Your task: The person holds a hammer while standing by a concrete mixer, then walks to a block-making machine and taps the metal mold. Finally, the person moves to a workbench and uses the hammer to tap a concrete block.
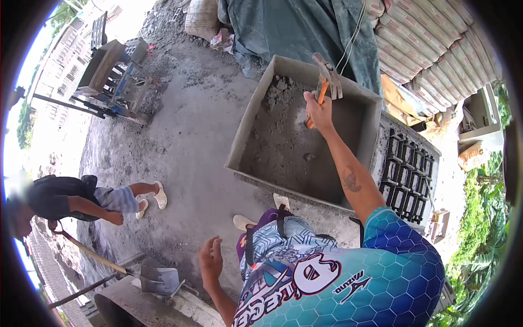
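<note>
My right hand [320, 113] is closed around the orange handle of a claw hammer [323, 86], whose metal head points up and away from me. Hand and hammer are over a large grey box-like trough [248, 128] with dark, damp-looking mix [283, 144] and small lumps inside. Whether the hammer touches the trough cannot be made out. My left hand [211, 261] hangs low beside my body, fingers loosely bent and apart, with nothing in it. Right of the trough stands a black metal grid of block moulds [408, 171].
A co-worker [71, 199] stands at the left. Near that person is a shovel [160, 279] above a drum-like container [122, 305]. A machine frame [117, 82] stands at upper left. Stacked bags [419, 43] and a dark tarp [294, 30] lie beyond the trough.
</note>
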A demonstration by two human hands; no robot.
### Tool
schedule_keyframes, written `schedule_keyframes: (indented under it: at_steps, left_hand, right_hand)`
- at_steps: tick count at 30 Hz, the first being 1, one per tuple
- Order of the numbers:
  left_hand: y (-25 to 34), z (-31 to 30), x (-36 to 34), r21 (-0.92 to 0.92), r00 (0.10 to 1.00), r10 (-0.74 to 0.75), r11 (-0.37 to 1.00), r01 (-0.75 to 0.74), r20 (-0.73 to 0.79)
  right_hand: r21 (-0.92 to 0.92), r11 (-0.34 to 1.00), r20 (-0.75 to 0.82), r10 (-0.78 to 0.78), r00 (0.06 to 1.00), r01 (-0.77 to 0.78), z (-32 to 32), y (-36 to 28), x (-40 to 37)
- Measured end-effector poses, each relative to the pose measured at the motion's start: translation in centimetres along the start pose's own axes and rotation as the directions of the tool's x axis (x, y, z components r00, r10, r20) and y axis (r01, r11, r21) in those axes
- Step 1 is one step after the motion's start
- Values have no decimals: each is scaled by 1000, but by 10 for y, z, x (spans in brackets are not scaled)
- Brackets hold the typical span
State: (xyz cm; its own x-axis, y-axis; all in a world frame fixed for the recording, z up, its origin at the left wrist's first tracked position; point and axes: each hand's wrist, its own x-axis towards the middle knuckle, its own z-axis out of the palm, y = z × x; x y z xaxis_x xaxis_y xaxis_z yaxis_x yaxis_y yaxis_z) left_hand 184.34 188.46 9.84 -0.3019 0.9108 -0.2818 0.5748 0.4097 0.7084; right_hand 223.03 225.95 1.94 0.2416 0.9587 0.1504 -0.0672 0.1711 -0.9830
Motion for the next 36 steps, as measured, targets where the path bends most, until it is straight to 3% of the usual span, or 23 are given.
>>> schedule_keyframes:
  at_steps: [1, 5, 7, 8, 10, 13, 14, 16, 18, 20, 22, 23, 24, 25, 26, 28, 29, 31, 33, 34, 35, 36]
  left_hand:
    - [-1, -4, -7, -22, 996, -86, 996, 87, 15]
    - [12, -12, 8, -43, 999, -11, 999, 9, -42]
    - [24, -19, 22, -14, 977, 138, 990, -142, -160]
    - [34, -28, 30, -23, 973, 142, 989, -148, -183]
    - [62, -54, 43, 0, 896, 371, 924, -383, -243]
    - [109, -98, 43, -74, 814, 455, 856, -511, -362]
    - [125, -113, 40, -72, 788, 466, 842, -535, -402]
    - [147, -137, 35, 105, 531, 569, 738, -666, -628]
    - [142, -156, 37, 154, 485, 610, 707, -690, -627]
    - [124, -169, 40, 205, 455, 652, 681, -703, -607]
    - [83, -167, 52, -42, 602, 639, 668, -743, -478]
    - [66, -167, 54, -38, 599, 641, 667, -745, -480]
    - [47, -167, 53, -164, 691, 546, 716, -678, -473]
    - [30, -163, 54, -287, 778, 443, 752, -593, -446]
    - [11, -156, 54, -288, 783, 444, 755, -589, -436]
    - [-22, -141, 55, -489, 885, 248, 759, -430, -393]
    - [-29, -137, 54, -489, 893, 250, 765, -419, -375]
    - [-47, -131, 50, -829, 983, -24, 541, -142, -184]
    - [-72, -113, 58, -851, 992, -58, 522, -63, -109]
    - [-81, -109, 58, -871, 994, -97, 491, 4, -50]
    - [-82, -109, 56, -844, 998, -58, 535, 44, 15]
    - [-79, -108, 55, -866, 993, -70, 486, 120, 99]
  right_hand:
    - [2, 1000, 13, -12, 1000, 12, 10, -19, -9]
    - [42, 999, 204, 25, 979, -34, 59, -95, -31]
    - [41, 999, 262, 20, 965, -32, 83, -124, -49]
    - [54, 998, 312, 6, 950, -24, 95, -136, -57]
    - [69, 998, 379, -32, 925, 6, 115, -160, -75]
    - [-82, 996, 482, 11, 876, 32, 146, -191, -119]
    - [-128, 991, 539, 36, 842, 40, 158, -210, -136]
    - [-287, 957, 661, 158, 734, 52, 177, -245, -170]
    - [-536, 840, 727, 408, 552, 87, 190, -268, -199]
    - [-496, 866, 797, 430, 424, 55, 210, -282, -232]
    - [-491, 871, 798, 447, 404, 6, 222, -278, -267]
    - [-488, 871, 795, 471, 383, -56, 230, -275, -279]
    - [-487, 871, 794, 469, 386, -57, 237, -274, -290]
    - [-589, 801, 755, 592, 283, -104, 238, -273, -295]
    - [-685, 715, 694, 699, 172, -142, 239, -272, -303]
    - [-647, 735, 717, 677, 166, -201, 241, -271, -315]
    - [-606, 755, 743, 650, 163, -249, 243, -269, -322]
    - [-555, 778, 777, 612, 151, -295, 255, -266, -329]
    - [-438, 825, 839, 518, 167, -358, 257, -266, -328]
    - [-407, 818, 824, 521, 224, -406, 256, -265, -331]
    - [-384, 846, 836, 489, 248, -370, 256, -265, -334]
    - [-364, 869, 844, 460, 276, -335, 252, -263, -341]
